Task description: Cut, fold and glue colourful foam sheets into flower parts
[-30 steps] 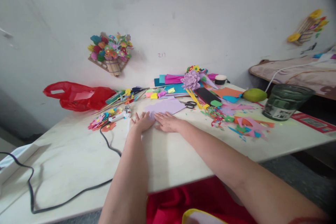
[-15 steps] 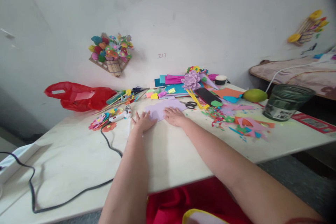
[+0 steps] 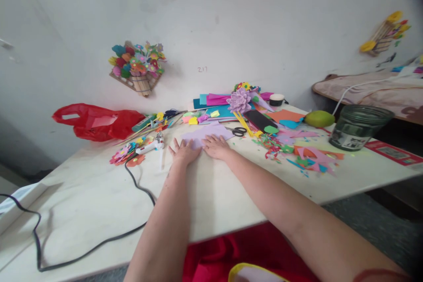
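Observation:
A light purple sheet (image 3: 206, 132), paper or craft foam, lies on the white table (image 3: 228, 198). My left hand (image 3: 185, 151) rests on its near left edge with fingers spread. On the near right part, my right hand (image 3: 216, 146) lies flat, fingers stretched out. Both palms face down and neither hand grasps anything. Black-handled scissors (image 3: 239, 131) lie just beyond the sheet's right edge, their blades partly hidden. A white glue gun (image 3: 150, 144) sits left of my left hand, next to colourful flower cut-outs (image 3: 124, 153).
A red plastic bag (image 3: 99, 123) lies at the back left. The glue gun's black cord (image 3: 99, 243) loops across the left side. To the right are a phone (image 3: 259, 120), coloured scraps (image 3: 313, 158), a green mango-like fruit (image 3: 319, 119) and a glass jar (image 3: 360, 128). A purple flower (image 3: 239, 100) stands behind.
My left hand has slid slightly right along the sheet, closer to my right hand. My right hand stays flat, and the camera view has shifted a little.

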Demonstrator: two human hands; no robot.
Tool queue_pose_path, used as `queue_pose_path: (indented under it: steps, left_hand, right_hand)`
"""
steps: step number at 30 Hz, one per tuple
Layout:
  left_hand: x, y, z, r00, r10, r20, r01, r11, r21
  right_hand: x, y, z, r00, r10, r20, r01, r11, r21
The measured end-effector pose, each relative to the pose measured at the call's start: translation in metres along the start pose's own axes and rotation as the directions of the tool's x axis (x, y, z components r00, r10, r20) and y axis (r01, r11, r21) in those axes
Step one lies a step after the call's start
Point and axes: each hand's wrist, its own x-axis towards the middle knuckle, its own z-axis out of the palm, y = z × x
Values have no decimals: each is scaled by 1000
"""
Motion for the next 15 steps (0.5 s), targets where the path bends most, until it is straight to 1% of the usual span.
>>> queue_pose_path:
  steps: [3, 7, 13, 15]
  left_hand:
    - [2, -3, 1, 1000, 1, 19, 0, 1000, -4]
    - [2, -7, 1, 999, 1, 50, -1, 1000, 4]
    - [-7, -10, -12, 989, 6, 147, -5, 1000, -6]
    - [-10, -10, -15, 987, 13, 161, -12, 1000, -11]
  right_hand:
    - [0, 0, -4, 999, 32, 13, -32, 999, 1]
    - [2, 10, -5, 997, 80, -4, -80, 996, -28]
    - [3, 31, -5, 987, 157, -36, -160, 985, -68]
    - [2, 36, -6, 983, 178, -44, -181, 981, -74]
